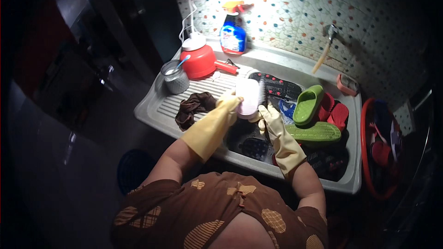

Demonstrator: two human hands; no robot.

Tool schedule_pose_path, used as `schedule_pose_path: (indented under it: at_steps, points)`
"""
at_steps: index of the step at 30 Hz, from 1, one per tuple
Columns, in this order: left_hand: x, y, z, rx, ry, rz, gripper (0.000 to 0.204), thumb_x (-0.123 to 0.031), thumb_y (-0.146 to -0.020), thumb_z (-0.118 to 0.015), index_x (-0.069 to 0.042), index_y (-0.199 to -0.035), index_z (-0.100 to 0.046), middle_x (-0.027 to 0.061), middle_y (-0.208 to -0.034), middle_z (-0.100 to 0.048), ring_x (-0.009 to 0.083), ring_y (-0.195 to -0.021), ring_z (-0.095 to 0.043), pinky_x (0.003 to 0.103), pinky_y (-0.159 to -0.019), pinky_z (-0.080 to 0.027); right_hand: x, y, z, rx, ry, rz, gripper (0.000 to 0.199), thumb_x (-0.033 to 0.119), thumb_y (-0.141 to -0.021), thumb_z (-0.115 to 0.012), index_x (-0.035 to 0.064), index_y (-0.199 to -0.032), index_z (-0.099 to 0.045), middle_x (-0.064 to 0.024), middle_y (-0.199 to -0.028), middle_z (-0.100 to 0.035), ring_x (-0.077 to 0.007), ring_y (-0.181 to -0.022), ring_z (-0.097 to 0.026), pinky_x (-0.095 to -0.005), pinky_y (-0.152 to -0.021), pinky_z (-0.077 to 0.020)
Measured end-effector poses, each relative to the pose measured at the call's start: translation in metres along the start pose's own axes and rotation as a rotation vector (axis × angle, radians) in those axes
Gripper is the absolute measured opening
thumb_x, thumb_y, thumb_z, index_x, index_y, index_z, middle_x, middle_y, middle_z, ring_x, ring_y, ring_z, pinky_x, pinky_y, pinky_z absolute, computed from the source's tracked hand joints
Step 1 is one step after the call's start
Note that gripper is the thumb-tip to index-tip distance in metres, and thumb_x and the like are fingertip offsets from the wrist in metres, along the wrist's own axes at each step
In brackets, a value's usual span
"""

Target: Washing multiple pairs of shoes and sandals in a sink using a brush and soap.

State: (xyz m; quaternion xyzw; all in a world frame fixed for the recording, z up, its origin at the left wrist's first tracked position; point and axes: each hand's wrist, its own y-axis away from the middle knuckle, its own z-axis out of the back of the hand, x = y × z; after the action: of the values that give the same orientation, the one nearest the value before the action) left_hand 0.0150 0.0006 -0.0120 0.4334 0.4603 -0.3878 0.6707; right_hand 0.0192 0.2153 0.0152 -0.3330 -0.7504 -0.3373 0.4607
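Over the sink basin, my left hand [227,105], in a pale yellow rubber glove, grips a pale pink slipper [249,96] with a ribbed surface. My right hand [272,119], gloved alike, is closed at the slipper's right edge. A grey bristled strip that looks like a scrubbing brush [262,93] rises from its fingers; the handle is hidden. Behind them lies a black sole with red dots [277,85]. To the right, a green slipper [308,105] leans above another green slipper [318,132], beside red slippers [339,114]. A dark dotted slipper [254,148] sits below my hands.
The grey sink [152,110] has a ribbed drainboard holding a dark brown cloth [194,108], a glass jar [176,79] and a red dipper [198,60]. Behind are a blue spray bottle [233,37], a tap [330,37] and a soap dish [347,85]. A red basin [366,157] stands right.
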Motion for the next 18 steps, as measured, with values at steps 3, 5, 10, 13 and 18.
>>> schedule_pose_path:
  at_steps: [3, 5, 10, 13, 18]
  points:
    - [-0.024, 0.024, 0.032, -0.014, 0.321, 0.142, 0.054, 0.007, -0.087, -0.060, -0.003, -0.140, -0.054, 0.0151, -0.120, -0.068, 0.0211, -0.095, -0.067, 0.031, -0.081, -0.056, 0.003, -0.002, 0.013, 0.052, 0.144, -0.020, 0.056, 0.032, -0.106, -0.043, 0.0084, -0.155, -0.028, -0.0121, -0.077, -0.071, -0.0106, -0.044, -0.048, -0.0259, -0.038, -0.0389]
    - [-0.041, 0.039, 0.059, 0.154, 0.398, 0.171, 0.057, 0.011, -0.085, -0.059, -0.001, -0.140, -0.053, 0.0169, -0.122, -0.066, 0.0215, -0.098, -0.068, 0.030, -0.084, -0.056, 0.003, -0.001, 0.021, -0.033, 0.325, -0.033, 0.060, 0.033, -0.105, -0.046, 0.0103, -0.157, -0.027, -0.0088, -0.075, -0.071, -0.0103, -0.043, -0.044, -0.0278, -0.040, -0.0373]
    - [-0.058, 0.046, 0.103, 0.319, 0.023, 0.040, 0.054, 0.009, -0.085, -0.060, 0.005, -0.139, -0.052, 0.0160, -0.122, -0.067, 0.0214, -0.105, -0.068, 0.033, -0.091, -0.055, 0.008, 0.011, 0.027, -0.150, 1.037, -0.183, 0.056, 0.037, -0.101, -0.043, 0.0204, -0.154, -0.036, -0.0128, -0.109, -0.070, -0.0233, -0.084, -0.068, -0.0351, -0.080, -0.0519]
    - [-0.063, 0.049, 0.098, 0.192, -0.547, -0.043, 0.046, -0.004, -0.089, -0.064, 0.008, -0.133, -0.055, 0.0190, -0.117, -0.068, 0.0265, -0.099, -0.069, 0.035, -0.087, -0.055, 0.015, 0.022, 0.020, -0.131, 1.189, -0.155, 0.056, 0.037, -0.100, -0.042, 0.0173, -0.152, -0.039, -0.0185, -0.123, -0.064, -0.0317, -0.110, -0.062, -0.0405, -0.096, -0.0452]
    - [-0.076, 0.078, 0.053, -0.060, -1.207, -0.297, 0.063, -0.044, -0.089, -0.068, 0.014, -0.112, -0.059, 0.0322, -0.101, -0.065, 0.0433, -0.093, -0.066, 0.047, -0.086, -0.052, 0.016, 0.035, 0.014, -0.090, 1.088, -0.279, 0.052, 0.033, -0.100, -0.043, 0.0155, -0.149, -0.045, -0.0204, -0.122, -0.064, -0.0333, -0.108, -0.061, -0.0381, -0.096, -0.0424]
